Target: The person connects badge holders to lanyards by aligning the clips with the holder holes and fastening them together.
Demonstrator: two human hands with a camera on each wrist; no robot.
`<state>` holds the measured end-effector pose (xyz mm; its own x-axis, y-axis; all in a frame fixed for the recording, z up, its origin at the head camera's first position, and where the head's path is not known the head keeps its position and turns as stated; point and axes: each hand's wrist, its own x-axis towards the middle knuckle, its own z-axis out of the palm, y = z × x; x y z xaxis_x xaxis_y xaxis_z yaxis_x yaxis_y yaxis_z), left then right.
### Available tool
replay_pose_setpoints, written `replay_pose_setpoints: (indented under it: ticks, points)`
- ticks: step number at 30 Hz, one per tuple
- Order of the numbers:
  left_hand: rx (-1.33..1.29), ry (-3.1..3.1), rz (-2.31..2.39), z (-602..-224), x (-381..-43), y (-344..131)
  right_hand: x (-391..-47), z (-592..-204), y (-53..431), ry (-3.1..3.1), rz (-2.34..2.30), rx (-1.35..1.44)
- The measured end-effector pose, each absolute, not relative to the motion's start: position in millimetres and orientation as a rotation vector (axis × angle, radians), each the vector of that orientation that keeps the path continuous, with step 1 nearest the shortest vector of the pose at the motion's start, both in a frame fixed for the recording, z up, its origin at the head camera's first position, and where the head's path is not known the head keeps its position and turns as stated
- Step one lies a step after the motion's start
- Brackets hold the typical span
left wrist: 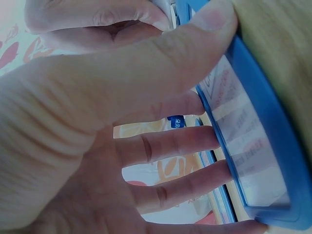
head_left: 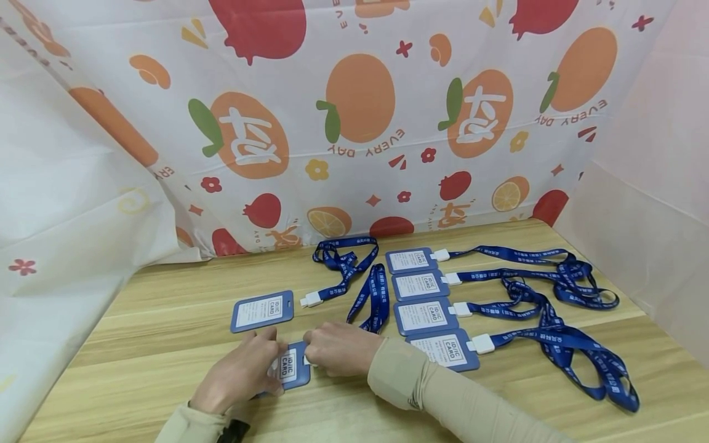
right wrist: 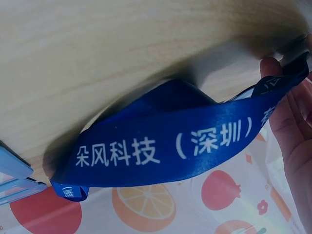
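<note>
A blue-framed ID card holder (head_left: 301, 369) lies near the table's front, with my left hand (head_left: 238, 372) gripping it across its width. In the left wrist view the thumb (left wrist: 195, 34) is on one long edge and the fingertips touch the opposite one. At the holder's slotted end, my right hand (head_left: 339, 349) pinches the white clip end of a blue lanyard (head_left: 378, 295). Its fingers mostly hide the clip, so I cannot tell whether it is through the slot. The right wrist view shows this lanyard's printed strap (right wrist: 161, 146) curving away from the hand (right wrist: 297, 126).
Behind the left hand lies another card holder (head_left: 263, 312), apart from a loose lanyard (head_left: 346, 264) with a white clip. To the right, several card holders (head_left: 426, 315) form a column, their lanyards (head_left: 554, 332) stretching rightward. A fruit-print cloth (head_left: 360, 184) hangs along the table's back edge.
</note>
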<state>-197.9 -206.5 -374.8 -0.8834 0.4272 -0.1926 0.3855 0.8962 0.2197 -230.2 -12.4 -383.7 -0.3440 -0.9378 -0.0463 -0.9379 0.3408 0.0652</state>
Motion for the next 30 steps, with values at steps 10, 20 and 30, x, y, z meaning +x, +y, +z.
replay_pose_setpoints:
  ticks: [10,20,30]
  points:
    - [0.701,2.866,0.289,-375.8,-194.6,-206.7,-229.7,-383.9,-12.0,2.587,0.132,-1.81]
    - [0.718,2.867,0.316,-376.6,-193.6,-207.8,-229.6,-383.0,-13.2,2.578,0.145,-1.809]
    - [0.71,2.862,0.31,-375.7,-193.7,-207.0,-229.4,-382.7,-13.5,2.576,0.147,-1.809]
